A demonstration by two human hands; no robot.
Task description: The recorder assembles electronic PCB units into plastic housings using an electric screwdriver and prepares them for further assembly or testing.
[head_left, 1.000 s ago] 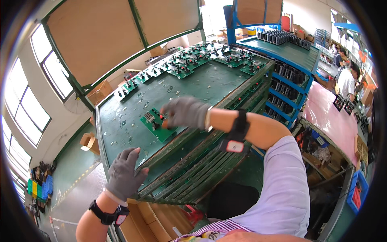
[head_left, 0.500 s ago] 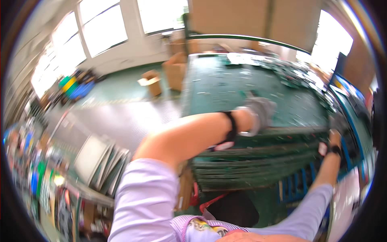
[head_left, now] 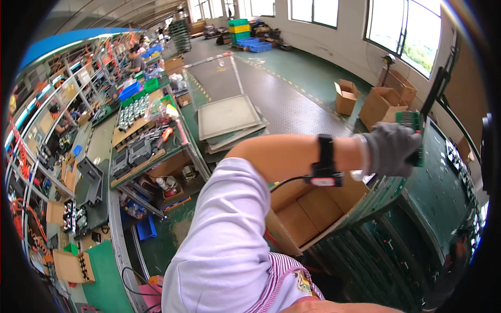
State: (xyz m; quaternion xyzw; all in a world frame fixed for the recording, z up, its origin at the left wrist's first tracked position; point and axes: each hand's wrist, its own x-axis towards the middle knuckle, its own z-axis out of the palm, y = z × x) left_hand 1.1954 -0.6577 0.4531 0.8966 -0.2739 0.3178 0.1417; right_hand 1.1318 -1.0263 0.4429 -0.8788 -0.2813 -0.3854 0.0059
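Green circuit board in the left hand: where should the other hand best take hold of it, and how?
Probably by the outer edge, coming from the right: the left hand covers part of the green circuit board from the left, while the board's upper end and right-hand strip stick out free. The board looks flat and thin, so a light pinch there seems best.

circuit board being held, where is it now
In the head view, the circuit board is at right, in the gloved left hand, near the left edge of the green tabletop.
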